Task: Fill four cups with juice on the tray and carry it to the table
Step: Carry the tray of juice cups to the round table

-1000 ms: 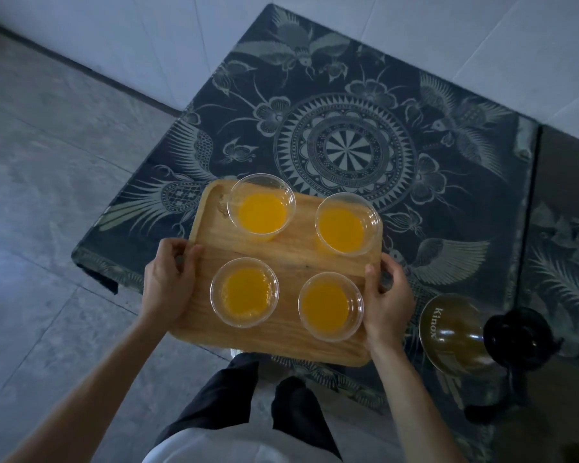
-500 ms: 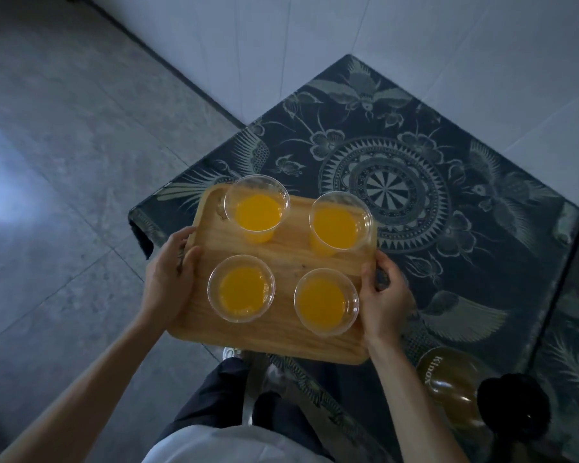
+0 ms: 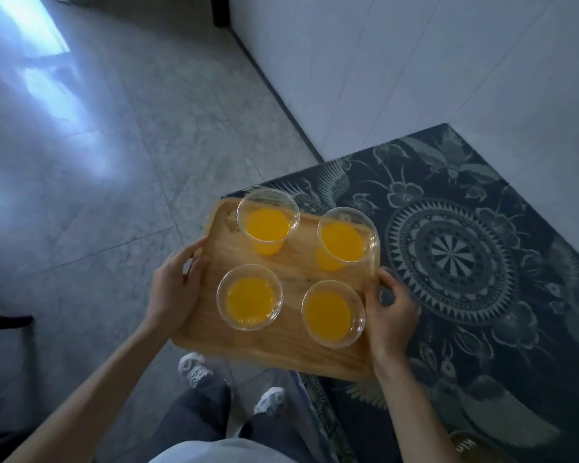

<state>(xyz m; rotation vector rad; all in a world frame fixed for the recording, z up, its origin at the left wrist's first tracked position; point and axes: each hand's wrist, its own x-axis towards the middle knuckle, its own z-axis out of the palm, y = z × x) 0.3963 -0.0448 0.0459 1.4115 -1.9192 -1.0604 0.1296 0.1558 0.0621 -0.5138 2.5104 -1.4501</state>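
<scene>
At three o'clock we list a dark patterned cloth (image 3: 465,262); at ten, grey floor tiles (image 3: 97,162); at one, white wall (image 3: 415,61); at six, our sneakers (image 3: 194,369).

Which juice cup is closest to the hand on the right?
The near-right cup: it sits beside the right hand, while the other three stand farther away on the tray.

Both hands grip the wooden tray (image 3: 283,354), left hand (image 3: 173,292) and right hand (image 3: 390,315), carrying four clear cups of orange juice (image 3: 266,225) over the patterned bench (image 3: 482,262) edge.
</scene>
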